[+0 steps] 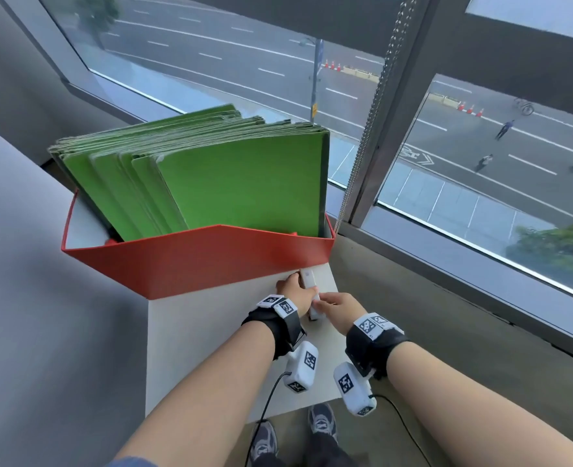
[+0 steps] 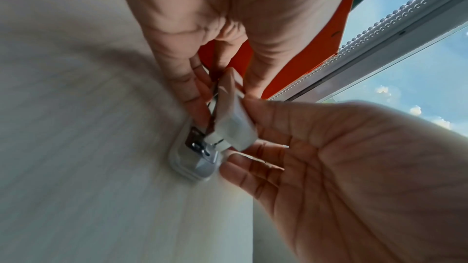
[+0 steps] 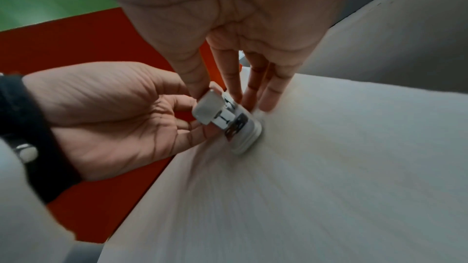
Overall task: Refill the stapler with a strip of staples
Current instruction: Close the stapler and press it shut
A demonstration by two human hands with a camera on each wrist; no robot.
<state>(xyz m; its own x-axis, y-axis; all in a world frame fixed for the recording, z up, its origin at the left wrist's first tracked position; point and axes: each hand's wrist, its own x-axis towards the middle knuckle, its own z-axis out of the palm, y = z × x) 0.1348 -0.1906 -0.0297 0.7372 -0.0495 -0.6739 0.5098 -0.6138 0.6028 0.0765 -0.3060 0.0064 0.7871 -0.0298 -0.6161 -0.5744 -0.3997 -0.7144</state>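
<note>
A small white stapler (image 1: 308, 281) lies on the white table (image 1: 211, 348) near its far right corner. In the wrist views its white top cover (image 2: 235, 127) is tilted up off the base (image 3: 245, 139), and the metal magazine (image 3: 228, 119) shows between them. My left hand (image 1: 295, 289) grips the stapler's sides from the left, thumb and fingers curled round it. My right hand (image 3: 219, 95) pinches the stapler's near end, thumb on the cover and fingers down its other side. No staple strip is plainly visible.
A red box (image 1: 194, 264) full of green folders (image 1: 244, 183) stands right behind the stapler. The table's right edge is close beside my right hand, with a window ledge and a hanging bead chain (image 1: 369, 129) beyond it.
</note>
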